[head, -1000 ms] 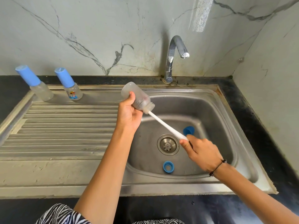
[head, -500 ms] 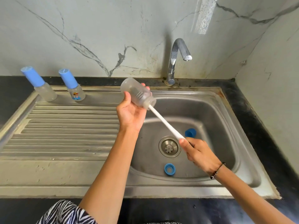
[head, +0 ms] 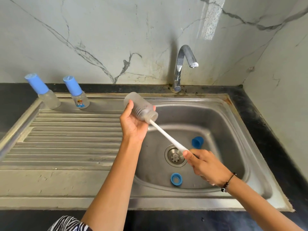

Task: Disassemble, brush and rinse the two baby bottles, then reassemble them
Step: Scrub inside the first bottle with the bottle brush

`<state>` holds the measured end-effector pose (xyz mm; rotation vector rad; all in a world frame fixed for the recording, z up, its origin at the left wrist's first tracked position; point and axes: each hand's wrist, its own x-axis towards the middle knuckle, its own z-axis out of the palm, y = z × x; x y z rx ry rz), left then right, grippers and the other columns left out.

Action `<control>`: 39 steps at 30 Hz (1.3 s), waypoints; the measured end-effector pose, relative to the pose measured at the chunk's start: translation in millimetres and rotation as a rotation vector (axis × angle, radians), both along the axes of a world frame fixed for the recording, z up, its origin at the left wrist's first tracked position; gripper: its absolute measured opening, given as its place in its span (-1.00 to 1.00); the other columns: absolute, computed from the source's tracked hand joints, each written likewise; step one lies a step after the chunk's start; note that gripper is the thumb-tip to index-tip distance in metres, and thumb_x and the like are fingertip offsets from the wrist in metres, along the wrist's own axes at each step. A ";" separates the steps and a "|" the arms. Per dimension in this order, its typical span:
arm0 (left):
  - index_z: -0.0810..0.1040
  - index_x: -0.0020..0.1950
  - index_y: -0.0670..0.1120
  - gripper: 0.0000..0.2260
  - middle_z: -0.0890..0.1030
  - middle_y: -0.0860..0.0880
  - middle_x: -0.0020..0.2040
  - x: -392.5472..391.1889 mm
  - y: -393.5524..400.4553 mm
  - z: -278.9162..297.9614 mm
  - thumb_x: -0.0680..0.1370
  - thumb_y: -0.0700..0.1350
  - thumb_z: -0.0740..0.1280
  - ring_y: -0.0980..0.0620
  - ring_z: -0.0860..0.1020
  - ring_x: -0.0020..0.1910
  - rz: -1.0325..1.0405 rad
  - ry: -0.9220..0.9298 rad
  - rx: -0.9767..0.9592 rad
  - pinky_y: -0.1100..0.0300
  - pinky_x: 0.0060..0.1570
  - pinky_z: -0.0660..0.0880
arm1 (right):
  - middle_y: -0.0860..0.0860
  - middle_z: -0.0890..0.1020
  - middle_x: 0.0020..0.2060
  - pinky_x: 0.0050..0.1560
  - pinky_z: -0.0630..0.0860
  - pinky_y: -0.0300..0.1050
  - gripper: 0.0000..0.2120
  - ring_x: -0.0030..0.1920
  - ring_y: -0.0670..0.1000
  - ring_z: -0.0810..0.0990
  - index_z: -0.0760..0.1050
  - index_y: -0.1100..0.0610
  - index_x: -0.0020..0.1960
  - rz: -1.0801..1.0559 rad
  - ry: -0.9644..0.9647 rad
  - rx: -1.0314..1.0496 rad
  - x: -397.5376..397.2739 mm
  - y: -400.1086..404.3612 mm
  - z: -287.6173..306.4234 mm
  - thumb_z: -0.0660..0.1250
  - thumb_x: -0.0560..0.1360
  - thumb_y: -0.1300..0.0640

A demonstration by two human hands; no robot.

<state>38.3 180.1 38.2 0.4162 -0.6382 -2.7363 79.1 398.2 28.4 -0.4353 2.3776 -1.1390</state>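
My left hand holds a clear, capless baby bottle tilted over the left edge of the sink basin, its mouth pointing down to the right. A white bottle brush runs into that mouth; its head is inside the bottle. My right hand grips the brush handle's lower end above the drain. A blue cap and a blue screw ring lie on the basin floor. Two capped bottles, one plain and one with a printed label, stand at the back of the drainboard.
The chrome tap rises behind the basin, with no water running. The ribbed steel drainboard lies to the left. Black countertop frames the sink, with marble walls behind and on the right.
The bottle has stayed in my left hand over the basin's left edge. My right hand has worked the brush handle slightly in the bottle mouth. The parts in the basin have not moved.
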 end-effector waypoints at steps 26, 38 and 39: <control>0.49 -0.07 -0.09 -0.82 0.54 -0.03 -0.20 -0.8 4.7 8.7 0.55 0.02 0.32 0.10 0.58 -0.36 0.160 -0.228 -0.056 0.13 -0.09 0.54 | -0.07 0.37 -0.46 -0.31 0.35 -0.10 -0.57 -0.38 0.00 0.40 0.18 0.00 -0.33 0.100 0.303 0.409 14.7 -1.4 -6.0 -0.06 0.50 -0.31; 0.45 0.14 -0.15 -0.56 0.49 -0.11 -0.14 -10.4 -4.7 1.7 0.48 0.17 0.35 0.00 0.51 -0.31 0.117 -0.217 -0.078 0.18 -0.39 0.51 | -0.04 0.51 -0.34 -0.49 0.19 -0.14 -0.61 -0.23 0.08 0.61 0.27 0.03 0.03 0.126 0.581 0.830 17.2 5.5 13.6 -0.14 0.58 -0.23; 0.44 0.15 -0.15 -0.56 0.48 -0.11 -0.12 -12.9 -5.0 2.4 0.47 0.15 0.37 0.00 0.51 -0.31 0.131 -0.239 -0.092 0.20 -0.41 0.50 | -0.05 0.44 -0.39 -0.46 0.25 -0.12 -0.63 -0.28 0.06 0.56 0.26 0.03 -0.04 0.127 0.518 0.780 21.9 2.4 12.6 -0.12 0.58 -0.23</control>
